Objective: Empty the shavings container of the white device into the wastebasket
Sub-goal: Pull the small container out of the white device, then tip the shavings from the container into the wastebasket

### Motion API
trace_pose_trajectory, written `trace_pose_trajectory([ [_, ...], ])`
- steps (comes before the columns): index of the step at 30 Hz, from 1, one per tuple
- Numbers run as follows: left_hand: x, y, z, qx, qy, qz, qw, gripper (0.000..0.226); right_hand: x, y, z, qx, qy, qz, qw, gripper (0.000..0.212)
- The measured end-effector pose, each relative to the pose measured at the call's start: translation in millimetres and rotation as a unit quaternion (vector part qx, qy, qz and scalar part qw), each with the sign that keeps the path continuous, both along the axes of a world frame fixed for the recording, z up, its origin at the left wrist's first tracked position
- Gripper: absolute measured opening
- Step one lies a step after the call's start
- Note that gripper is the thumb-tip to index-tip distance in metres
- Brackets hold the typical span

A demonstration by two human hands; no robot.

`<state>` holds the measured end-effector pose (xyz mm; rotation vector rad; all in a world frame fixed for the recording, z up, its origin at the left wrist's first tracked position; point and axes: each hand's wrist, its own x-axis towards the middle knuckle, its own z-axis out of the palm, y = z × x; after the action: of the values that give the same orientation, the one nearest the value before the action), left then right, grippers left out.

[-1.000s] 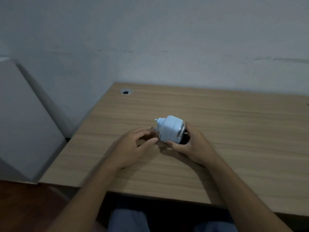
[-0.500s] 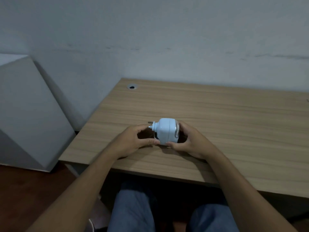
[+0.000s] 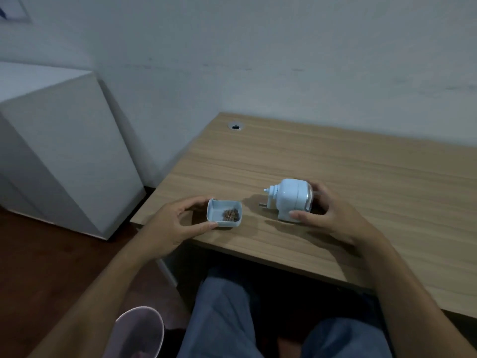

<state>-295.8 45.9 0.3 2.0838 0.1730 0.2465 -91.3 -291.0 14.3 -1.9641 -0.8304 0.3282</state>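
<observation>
Left hand (image 3: 171, 223) pinches shavings container (image 3: 224, 213) — keep it level toward the wastebasket (image 3: 139, 332), seemingly below; right hand (image 3: 327, 215) grips white device (image 3: 291, 200).

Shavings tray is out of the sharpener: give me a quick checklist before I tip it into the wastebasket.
1. Tray free of the white device: ok.
2. Left hand pinching the tray: ok.
3. Tray level, shavings inside: ok.
4. Right hand steadying the device on the desk: ok.
5. Wastebasket in view, low left by the knees: ok.
6. Basket has room: cannot tell.
</observation>
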Motion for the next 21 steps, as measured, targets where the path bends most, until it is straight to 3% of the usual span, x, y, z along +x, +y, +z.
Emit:
trace_pose_trajectory([
  [2, -11.5, 5.8, -1.9, -0.033, -0.014, 0.014, 0.999, 0.059, -2.4, 3.8, 17.2, 0.056, 0.067, -0.003, 0.996, 0.11],
  [3, -17.3, 7.4, 0.2, -0.041, -0.018, 0.019, 0.999, 0.057, -4.0, 7.1, 27.0, 0.072, 0.058, -0.006, 0.996, 0.117],
  [7, -34.9, 18.1, 7.8, -0.074, -0.04, 0.036, 0.996, 0.052, -17.7, 32.9, 74.7, 0.028, -0.066, 0.017, 0.997, 0.092],
  [13, -64.8, 28.2, 24.3, -0.084, -0.092, 0.062, 0.99, 0.05, -78.9, 111.5, 107.1, -0.016, -0.111, 0.143, 0.983, 0.066],
  [18, -110.5, 55.5, 18.5, -0.077, -0.098, 0.109, 0.986, 0.053, -121.7, 185.4, 63.8, -0.03, -0.102, 0.236, 0.966, 0.063],
  [21, -149.7, 75.3, 3.2, -0.064, -0.073, 0.158, 0.983, 0.054, -145.3, 225.6, 27.1, -0.006, -0.029, 0.264, 0.964, 0.061],
])
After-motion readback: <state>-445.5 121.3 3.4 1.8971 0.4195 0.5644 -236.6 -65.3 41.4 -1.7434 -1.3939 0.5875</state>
